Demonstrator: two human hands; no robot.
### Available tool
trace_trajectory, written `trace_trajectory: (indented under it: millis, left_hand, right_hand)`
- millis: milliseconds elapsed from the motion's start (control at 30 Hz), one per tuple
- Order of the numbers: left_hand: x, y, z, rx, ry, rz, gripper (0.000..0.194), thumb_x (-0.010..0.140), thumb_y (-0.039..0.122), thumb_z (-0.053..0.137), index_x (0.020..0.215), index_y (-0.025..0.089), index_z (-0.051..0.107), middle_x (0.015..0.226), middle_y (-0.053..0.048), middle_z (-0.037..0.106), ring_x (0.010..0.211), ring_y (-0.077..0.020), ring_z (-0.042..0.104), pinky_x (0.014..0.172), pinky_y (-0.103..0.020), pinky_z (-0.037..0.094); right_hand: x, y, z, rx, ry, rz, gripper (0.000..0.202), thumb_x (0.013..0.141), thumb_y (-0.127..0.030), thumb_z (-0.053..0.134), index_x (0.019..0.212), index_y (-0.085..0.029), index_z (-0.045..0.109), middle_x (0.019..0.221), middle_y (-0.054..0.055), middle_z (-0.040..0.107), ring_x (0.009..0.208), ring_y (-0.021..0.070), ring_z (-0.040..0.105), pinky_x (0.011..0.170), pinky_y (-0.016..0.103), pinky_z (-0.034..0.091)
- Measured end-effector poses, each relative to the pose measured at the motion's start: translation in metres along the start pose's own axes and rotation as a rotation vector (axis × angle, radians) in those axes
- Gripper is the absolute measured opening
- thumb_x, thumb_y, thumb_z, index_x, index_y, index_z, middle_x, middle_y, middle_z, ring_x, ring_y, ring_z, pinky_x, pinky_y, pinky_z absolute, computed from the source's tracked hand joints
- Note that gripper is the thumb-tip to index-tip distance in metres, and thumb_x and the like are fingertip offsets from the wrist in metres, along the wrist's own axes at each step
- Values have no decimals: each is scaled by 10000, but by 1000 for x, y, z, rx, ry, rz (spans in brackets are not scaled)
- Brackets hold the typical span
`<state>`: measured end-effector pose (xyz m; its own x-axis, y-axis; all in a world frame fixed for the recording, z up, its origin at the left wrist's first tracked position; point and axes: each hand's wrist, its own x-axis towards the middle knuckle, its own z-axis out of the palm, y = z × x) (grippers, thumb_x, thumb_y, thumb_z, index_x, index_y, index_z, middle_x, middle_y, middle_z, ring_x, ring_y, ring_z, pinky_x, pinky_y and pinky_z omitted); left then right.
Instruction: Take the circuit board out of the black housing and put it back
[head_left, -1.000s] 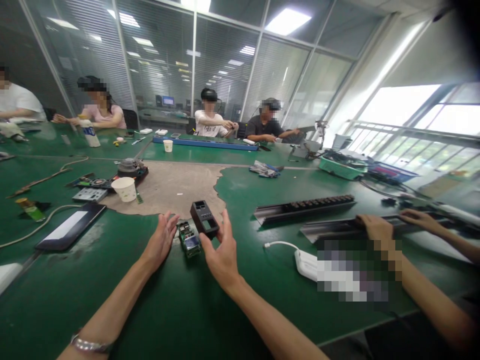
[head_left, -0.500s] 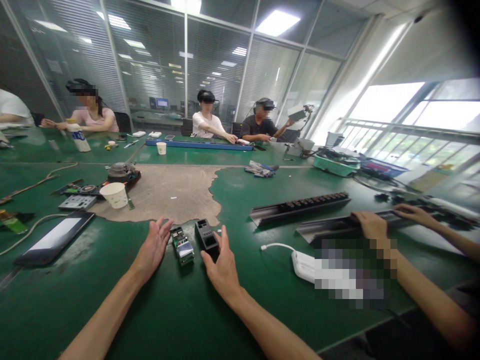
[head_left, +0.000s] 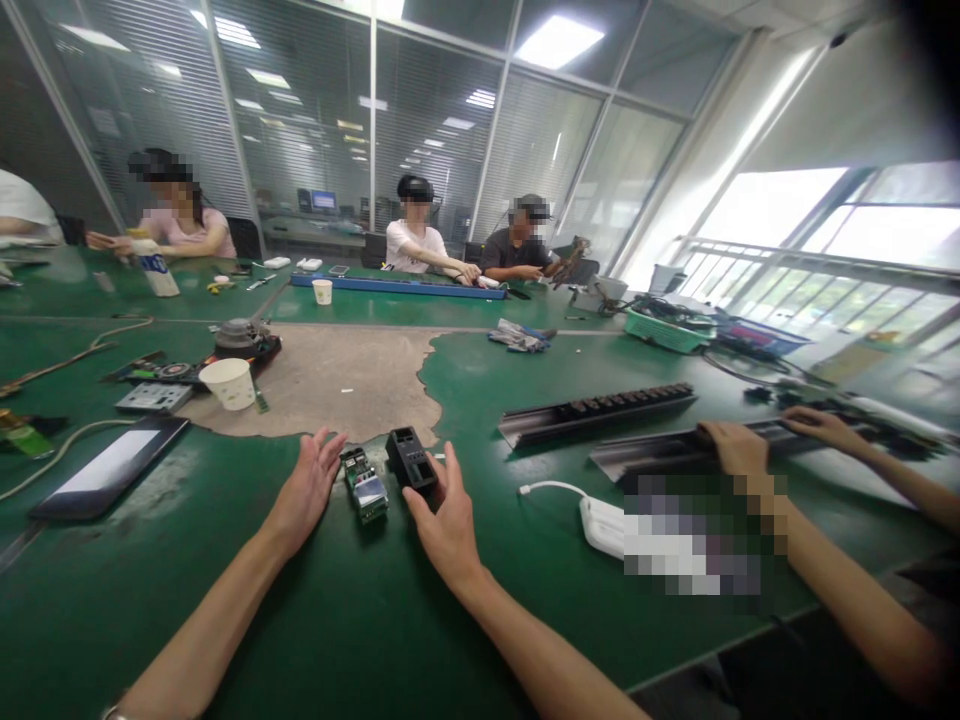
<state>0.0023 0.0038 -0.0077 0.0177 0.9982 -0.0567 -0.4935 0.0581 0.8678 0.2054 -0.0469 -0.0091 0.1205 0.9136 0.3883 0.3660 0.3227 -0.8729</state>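
A small green circuit board (head_left: pixel 365 488) with a little screen lies on the table between my hands. Beside its left edge rests my left hand (head_left: pixel 306 492), fingers stretched out and holding nothing. My right hand (head_left: pixel 448 520) has its thumb and fingers around the near right end of a black plastic housing (head_left: pixel 409 455), which has cut-out openings. The housing sits just right of the board, apart from it. Part of its near end is hidden by my right hand.
A tablet-like black panel (head_left: pixel 112 470) and a paper cup (head_left: pixel 229 385) are at left. Metal channels (head_left: pixel 596 415) lie at right, where a co-worker's hands (head_left: pixel 731 445) touch one. A white adapter (head_left: pixel 600 525) is nearby. Several people sit across the table.
The black housing has shifted slightly away from me and turned a little at my right hand. My left hand and the circuit board stay nearly in place.
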Motion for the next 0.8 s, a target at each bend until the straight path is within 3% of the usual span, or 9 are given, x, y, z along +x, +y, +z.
trace_trajectory:
  millis: [333, 500, 667, 800]
  left_hand:
    - [-3, 1, 0, 1, -7, 12, 721, 895, 651, 333, 1477, 227, 298, 1502, -120, 402, 1437, -196, 268, 1184, -365, 156]
    - [-3, 0, 0, 9, -26, 8, 714, 895, 650, 330, 1481, 243, 289, 1508, -110, 398, 1445, -196, 247, 1189, -375, 131]
    - [-4, 1, 1, 11, 0, 25, 689, 914, 630, 310, 1491, 256, 253, 1522, -95, 378, 1442, -165, 252, 1193, -365, 107]
    - [-5, 2, 1, 16, 27, 17, 697, 913, 632, 308, 1489, 244, 258, 1522, -101, 377, 1437, -164, 265, 1191, -345, 132]
  right_hand:
    - [11, -50, 20, 21, -82, -117, 866, 806, -142, 645, 1522, -210, 162, 1250, 66, 647, 1126, 223, 630, 979, 368, 500]
    - [9, -61, 21, -32, -26, -124, 884, 822, -181, 645, 1531, -203, 117, 1330, 79, 592, 1219, 240, 568, 1028, 392, 464]
    - [1, -65, 28, -101, -31, -78, 894, 826, -270, 659, 1533, -206, 116, 1209, 85, 667, 1088, 273, 649, 924, 411, 524]
    - [0, -64, 41, -199, -24, -95, 891, 804, -301, 673, 1527, -204, 161, 1226, 112, 654, 1063, 303, 657, 889, 428, 527]
